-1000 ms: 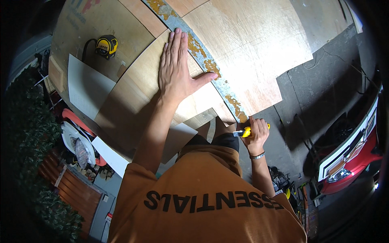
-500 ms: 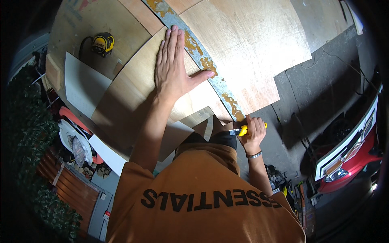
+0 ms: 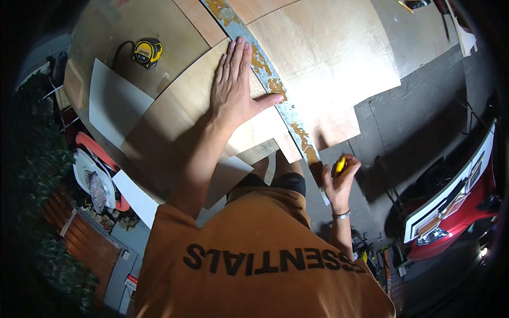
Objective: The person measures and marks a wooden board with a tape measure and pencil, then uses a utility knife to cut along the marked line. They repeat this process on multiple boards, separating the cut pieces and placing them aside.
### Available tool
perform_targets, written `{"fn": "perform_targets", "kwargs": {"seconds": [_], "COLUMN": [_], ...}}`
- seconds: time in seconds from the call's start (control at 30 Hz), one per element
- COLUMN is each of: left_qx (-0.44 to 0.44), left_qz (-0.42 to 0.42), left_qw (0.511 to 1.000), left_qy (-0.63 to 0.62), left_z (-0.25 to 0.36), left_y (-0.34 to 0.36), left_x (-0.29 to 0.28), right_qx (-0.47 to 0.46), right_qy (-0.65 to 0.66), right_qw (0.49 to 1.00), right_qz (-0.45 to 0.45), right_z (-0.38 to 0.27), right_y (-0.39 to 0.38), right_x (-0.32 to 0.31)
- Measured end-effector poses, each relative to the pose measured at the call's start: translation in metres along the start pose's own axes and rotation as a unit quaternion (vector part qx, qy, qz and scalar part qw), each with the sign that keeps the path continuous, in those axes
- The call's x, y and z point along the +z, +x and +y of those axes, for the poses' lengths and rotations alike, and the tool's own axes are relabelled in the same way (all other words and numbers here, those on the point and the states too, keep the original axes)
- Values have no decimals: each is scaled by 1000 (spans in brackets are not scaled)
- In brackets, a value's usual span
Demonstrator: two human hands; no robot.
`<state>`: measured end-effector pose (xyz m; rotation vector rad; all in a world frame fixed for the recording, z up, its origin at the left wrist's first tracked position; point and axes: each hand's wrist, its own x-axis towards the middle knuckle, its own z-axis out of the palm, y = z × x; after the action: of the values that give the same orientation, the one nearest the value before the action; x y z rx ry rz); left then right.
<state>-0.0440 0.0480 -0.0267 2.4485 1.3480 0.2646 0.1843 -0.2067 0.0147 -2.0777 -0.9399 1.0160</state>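
R grip [image 3: 340, 185] is curled, pinching the yellow cutter [image 3: 340, 165] btwn thumb & fingers; blade's hidden, so can't tell which way it points. L grip [image 3: 231, 98], at 10 o'clock from it, is flat w/ nothing held: fingers straight to 12, thumb spread to 3, fingertips & thumb tip on the metal strip [image 3: 263, 66], palm on the left board [image 3: 180, 108].

For good work, I'd press the strip down evenly thru fingertips & thumb; that spacing should resist twist. Lower end, nearest the cutter, looks less braced & could swing, so sliding L grip a bit toward 5 prob. helps. Thumb tip lies close to the strip's right edge: tuck it back if the blade runs there. Light strokes, blade snug vs. metal, legs [image 3: 290, 167] (btwn 9 & 10 from R grip) out of line.

Re position: strip runs approx 11 to 5, lower end just beside R grip; can't tell if they touch. Cutter's in R grip, right of that end. Right board [image 3: 328, 47] is at 12 from R grip, along the strip's right side. Farther out on the bench [image 3: 164, 26]: tape measure [image 3: 147, 52] at 10 from L grip, white sheet [image 3: 114, 103] at 9. Red vehicle [image 3: 450, 233] at 4 from R grip, well apart.
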Motion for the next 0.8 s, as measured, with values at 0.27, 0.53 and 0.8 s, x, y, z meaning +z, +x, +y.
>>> {"fn": "perform_targets", "kwargs": {"seconds": [0.27, 0.53, 0.8], "left_qx": [-8, -55, -85], "left_qz": [-7, 20, -23], "left_qw": [999, 997, 995], "left_qy": [-45, -59, -47], "left_z": [3, 17, 19], "left_y": [-1, -6, -7], "left_x": [-10, -11, -18], "right_qx": [24, -93, -88], "right_qy": [81, 117, -1], "right_qw": [991, 971, 976], "right_qz": [-101, -184, -200], "right_z": [-53, -107, -156], "right_y": [25, 75, 132], "right_x": [-42, -2, 34]}}
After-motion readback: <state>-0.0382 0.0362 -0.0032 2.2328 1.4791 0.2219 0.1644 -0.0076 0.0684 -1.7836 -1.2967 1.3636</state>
